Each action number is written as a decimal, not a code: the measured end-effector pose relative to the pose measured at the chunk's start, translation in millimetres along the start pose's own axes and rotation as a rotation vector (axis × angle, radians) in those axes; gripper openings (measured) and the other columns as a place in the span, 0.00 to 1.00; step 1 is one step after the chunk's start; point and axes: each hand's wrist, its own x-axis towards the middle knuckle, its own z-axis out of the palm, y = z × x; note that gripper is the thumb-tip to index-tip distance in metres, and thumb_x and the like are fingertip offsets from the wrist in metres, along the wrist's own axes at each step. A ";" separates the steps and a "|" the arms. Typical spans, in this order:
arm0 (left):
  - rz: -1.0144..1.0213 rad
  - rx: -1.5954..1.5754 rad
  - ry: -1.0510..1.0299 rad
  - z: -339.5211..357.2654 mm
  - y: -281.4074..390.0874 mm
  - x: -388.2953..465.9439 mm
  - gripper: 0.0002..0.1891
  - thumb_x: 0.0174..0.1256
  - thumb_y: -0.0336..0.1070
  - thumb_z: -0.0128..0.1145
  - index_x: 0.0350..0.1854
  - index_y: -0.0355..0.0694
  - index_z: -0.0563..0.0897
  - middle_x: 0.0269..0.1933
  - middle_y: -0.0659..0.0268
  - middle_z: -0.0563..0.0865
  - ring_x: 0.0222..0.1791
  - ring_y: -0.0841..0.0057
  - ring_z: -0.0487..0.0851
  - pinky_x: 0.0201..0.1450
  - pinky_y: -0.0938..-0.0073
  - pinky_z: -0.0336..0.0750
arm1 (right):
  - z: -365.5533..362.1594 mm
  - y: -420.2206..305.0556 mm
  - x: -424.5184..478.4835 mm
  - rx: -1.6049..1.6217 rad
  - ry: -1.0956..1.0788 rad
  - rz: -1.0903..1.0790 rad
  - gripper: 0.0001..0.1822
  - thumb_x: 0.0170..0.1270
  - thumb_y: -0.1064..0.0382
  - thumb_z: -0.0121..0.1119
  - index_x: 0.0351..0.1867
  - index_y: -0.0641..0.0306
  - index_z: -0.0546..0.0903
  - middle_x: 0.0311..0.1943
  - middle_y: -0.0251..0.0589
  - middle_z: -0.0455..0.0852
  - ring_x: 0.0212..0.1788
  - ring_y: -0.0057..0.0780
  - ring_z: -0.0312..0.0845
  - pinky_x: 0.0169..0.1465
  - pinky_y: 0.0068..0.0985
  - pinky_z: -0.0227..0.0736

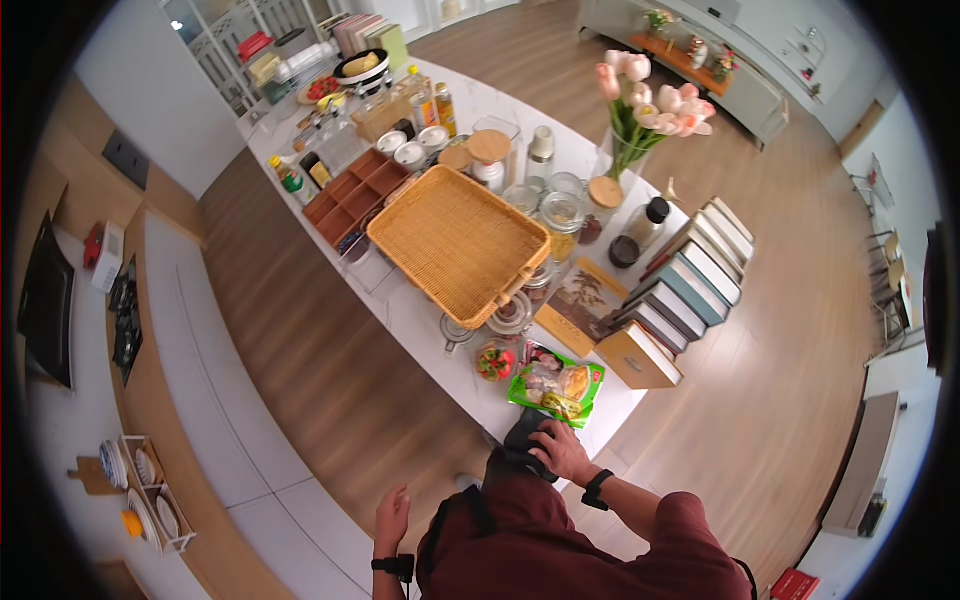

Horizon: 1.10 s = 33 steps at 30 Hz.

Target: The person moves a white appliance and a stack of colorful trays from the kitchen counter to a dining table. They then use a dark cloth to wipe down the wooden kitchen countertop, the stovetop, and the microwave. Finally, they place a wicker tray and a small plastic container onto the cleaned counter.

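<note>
My right hand [559,451] lies over a dark item [523,433] at the near end of the counter, its fingers bent; whether it grips or only rests there is unclear. The item looks soft, perhaps a cloth or bag. Just beyond it is a bright green food packet [592,394] with smaller wrapped foods on it. To the packet's left stands a clear container of strawberries [495,363]. Away from the counter, my left hand [393,516] hangs low at my side, with nothing seen in it. Farther up the counter, a woven tray [457,240] sits tilted over glass jars [514,311].
A row of books [690,274] and a picture-covered book [581,304] line the right edge. Pink tulips [652,97] stand in a vase. A brown compartment box [356,195], bottles [425,105] and canisters [411,154] crowd the far half. Kitchen cabinets [247,450] run along the left.
</note>
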 end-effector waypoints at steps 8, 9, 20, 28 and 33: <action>0.102 -0.309 0.200 -11.9 84.1 19.2 0.15 0.76 0.35 0.53 0.60 0.37 0.80 0.54 0.60 0.86 0.50 0.72 0.86 0.51 0.72 0.80 | 0.3 14.0 35.6 0.040 0.052 -0.062 0.13 0.63 0.60 0.66 0.44 0.60 0.78 0.41 0.45 0.78 0.47 0.48 0.76 0.51 0.38 0.74; 0.106 -0.266 0.203 -9.3 77.6 22.5 0.15 0.76 0.35 0.53 0.60 0.37 0.80 0.54 0.60 0.86 0.50 0.71 0.86 0.51 0.71 0.80 | -2.2 16.1 40.3 0.030 0.070 -0.078 0.13 0.62 0.60 0.67 0.44 0.60 0.78 0.40 0.44 0.78 0.47 0.48 0.76 0.51 0.38 0.74; -0.126 -0.088 0.252 13.2 -93.4 -15.2 0.15 0.72 0.36 0.56 0.56 0.34 0.83 0.52 0.51 0.87 0.51 0.60 0.87 0.54 0.66 0.81 | -39.1 44.0 80.2 -0.408 0.037 0.190 0.61 0.40 0.45 0.81 0.76 0.51 0.57 0.67 0.54 0.67 0.68 0.55 0.63 0.68 0.57 0.58; -0.227 -0.106 0.256 22.7 -142.5 -44.7 0.16 0.72 0.39 0.56 0.55 0.37 0.83 0.53 0.51 0.87 0.53 0.58 0.86 0.57 0.63 0.80 | -50.7 27.1 89.9 -0.411 0.001 0.211 0.60 0.35 0.48 0.84 0.73 0.51 0.61 0.60 0.46 0.73 0.63 0.51 0.67 0.66 0.51 0.61; -0.150 -0.103 0.258 23.0 -159.3 -44.4 0.16 0.73 0.39 0.56 0.57 0.37 0.82 0.50 0.55 0.89 0.46 0.66 0.89 0.51 0.67 0.81 | -55.8 22.8 84.9 -0.428 0.061 0.264 0.59 0.36 0.46 0.83 0.72 0.49 0.61 0.59 0.50 0.73 0.62 0.54 0.69 0.65 0.53 0.61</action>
